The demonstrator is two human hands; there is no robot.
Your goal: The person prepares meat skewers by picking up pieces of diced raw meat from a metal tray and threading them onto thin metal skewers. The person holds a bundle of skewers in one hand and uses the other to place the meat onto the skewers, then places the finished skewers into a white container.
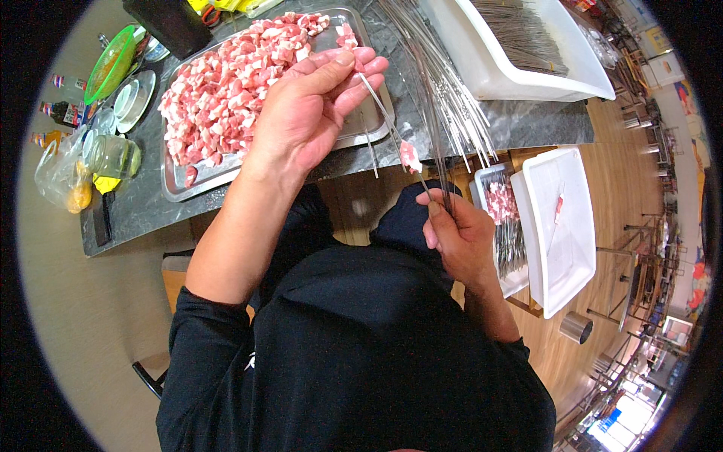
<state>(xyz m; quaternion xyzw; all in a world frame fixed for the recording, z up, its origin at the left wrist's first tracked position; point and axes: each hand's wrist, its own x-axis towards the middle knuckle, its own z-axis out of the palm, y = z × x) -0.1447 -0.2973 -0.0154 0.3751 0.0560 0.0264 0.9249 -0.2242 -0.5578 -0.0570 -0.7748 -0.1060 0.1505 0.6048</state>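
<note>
My left hand (322, 96), palm up, pinches a piece of meat between thumb and fingers beside a metal tray (367, 130) heaped with diced raw meat (226, 96). The tip of a metal skewer (375, 93) meets that piece. My right hand (460, 231) grips this skewer lower down, together with several bare skewers that point up towards the table. Pinkish-white meat (410, 157) is threaded on the skewer between my hands. A few meat cubes (346, 37) lie in the tray just beyond my left fingertips.
Loose metal skewers (452, 107) lie on the dark stone-patterned table (542, 121). A white bin (508, 79) holds more skewers. Lower right, one tub holds loaded skewers (508, 226); a white tub (576, 243) holds one. A glass jar (113, 157), green basket (110, 65) and bottles stand left.
</note>
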